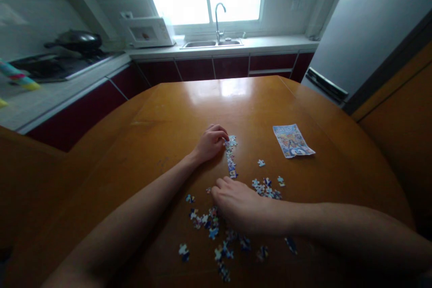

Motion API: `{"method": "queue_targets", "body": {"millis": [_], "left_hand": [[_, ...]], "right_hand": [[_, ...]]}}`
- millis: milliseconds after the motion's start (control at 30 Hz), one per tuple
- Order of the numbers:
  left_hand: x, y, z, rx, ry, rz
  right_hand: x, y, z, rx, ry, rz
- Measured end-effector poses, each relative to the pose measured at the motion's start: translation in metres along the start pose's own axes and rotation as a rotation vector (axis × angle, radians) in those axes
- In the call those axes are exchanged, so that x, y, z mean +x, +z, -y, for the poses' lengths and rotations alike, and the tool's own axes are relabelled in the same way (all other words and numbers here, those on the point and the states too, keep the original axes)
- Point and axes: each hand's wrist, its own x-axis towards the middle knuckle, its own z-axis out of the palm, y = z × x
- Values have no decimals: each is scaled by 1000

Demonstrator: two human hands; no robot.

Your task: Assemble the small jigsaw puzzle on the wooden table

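On the brown table (162,121), near the middle, I see the puzzle strip (230,156), w/ loose pcs (213,233) nearer my cam. L hand (211,143) is curled, fingers at the strip's far end; can't tell if it pinches. R hand (238,200) bends low by the near end; its grip is hidden, so can't tell how open or if it has a pc. Prob. light, stiff card, a bit slick; strip could pop apart, so best hold it flat by the edges. Pic sheet (293,141) has blurry letters up top, can't read 'em.
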Motion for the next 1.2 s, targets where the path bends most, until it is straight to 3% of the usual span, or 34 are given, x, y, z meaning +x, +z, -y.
{"method": "queue_targets", "body": {"millis": [567,733,933,1067,1200], "left_hand": [[0,0,0,4,2,0],[0,1,0,9,8,-10],[0,2,1,-3,13,-11],[0,1,0,-5,7,-7],[-1,2,1,-3,0,-6]], "right_hand": [[2,15,-1,-41,29,-39],[1,6,-2,10,18,-23],[-1,12,-7,143,-5,-81],[-1,5,-17,258,96,-116],[6,-14,-49,420,200,-270]]}}
